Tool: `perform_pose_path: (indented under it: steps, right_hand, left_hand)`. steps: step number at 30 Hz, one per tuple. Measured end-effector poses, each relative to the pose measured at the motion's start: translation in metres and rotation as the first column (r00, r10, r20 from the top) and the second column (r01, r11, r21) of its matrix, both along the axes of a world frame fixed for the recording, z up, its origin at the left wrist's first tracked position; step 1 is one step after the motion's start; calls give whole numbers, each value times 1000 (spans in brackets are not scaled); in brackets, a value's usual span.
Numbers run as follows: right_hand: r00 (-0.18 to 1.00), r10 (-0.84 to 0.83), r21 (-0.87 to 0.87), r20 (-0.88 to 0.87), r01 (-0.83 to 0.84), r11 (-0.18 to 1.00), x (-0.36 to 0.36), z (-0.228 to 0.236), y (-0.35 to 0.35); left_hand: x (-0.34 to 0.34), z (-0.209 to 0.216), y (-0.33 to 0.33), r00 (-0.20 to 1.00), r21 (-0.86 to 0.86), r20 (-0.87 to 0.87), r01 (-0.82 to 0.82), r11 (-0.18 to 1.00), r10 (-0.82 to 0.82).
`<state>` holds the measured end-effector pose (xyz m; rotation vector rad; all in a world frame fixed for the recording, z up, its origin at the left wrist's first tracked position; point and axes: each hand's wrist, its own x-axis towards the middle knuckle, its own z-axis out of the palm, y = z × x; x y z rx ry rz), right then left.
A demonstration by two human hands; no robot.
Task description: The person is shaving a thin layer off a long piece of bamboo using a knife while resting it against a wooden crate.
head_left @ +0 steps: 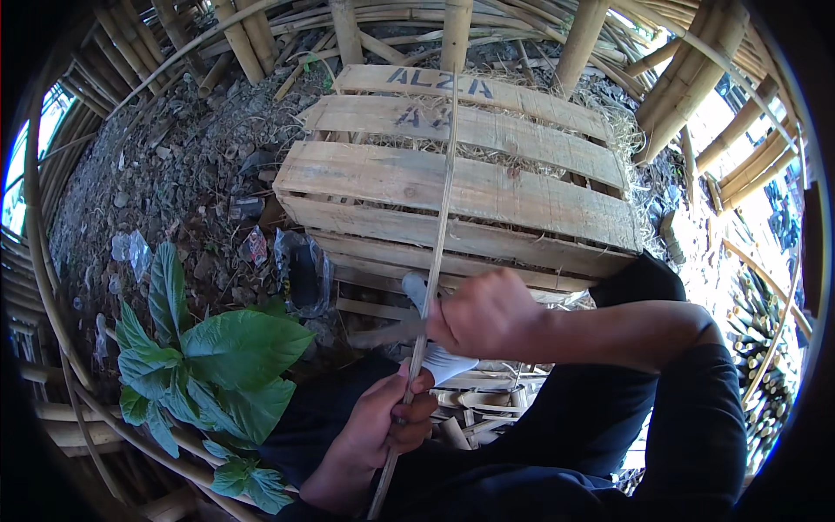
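Note:
A long, thin bamboo strip (444, 200) runs from beside my lap up across a slatted wooden crate (391, 178). My left hand (378, 426) is closed around the lower part of the strip. Just above it, my right hand (489, 313) makes a fist at the strip's right side, gripping a knife. The knife's grey blade (385, 335), smeared by motion, points left past the strip. Its handle is hidden inside the fist. Whether the edge touches the strip, I cannot tell.
Green leafy plants (235, 348) grow at the left. A black object in clear plastic (304, 274) lies on stony soil beside the crate, with other litter nearby. Bamboo posts (457, 35) stand behind the crate. Cut bamboo pieces (757, 374) are piled at the right.

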<state>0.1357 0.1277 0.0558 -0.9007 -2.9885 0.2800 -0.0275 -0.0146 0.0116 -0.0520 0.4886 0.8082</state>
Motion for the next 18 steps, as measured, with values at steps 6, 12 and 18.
perform_pose_path:
  steps: [6,12,18]
  right_hand:
    - [982,-119,397,-144,168,902,12,-13,30]
    - [997,-3,261,-83,24,965,14,-5,31]
    - [991,74,108,-115,-61,992,2,-10,10]
  left_hand:
    - [-1,5,-1,1000,-7,-29,1,1000,-1]
    - [-4,7,-1,998,9,-68,1,1000,0]
    - [-8,4,-1,995,34,-102,-12,999,15]
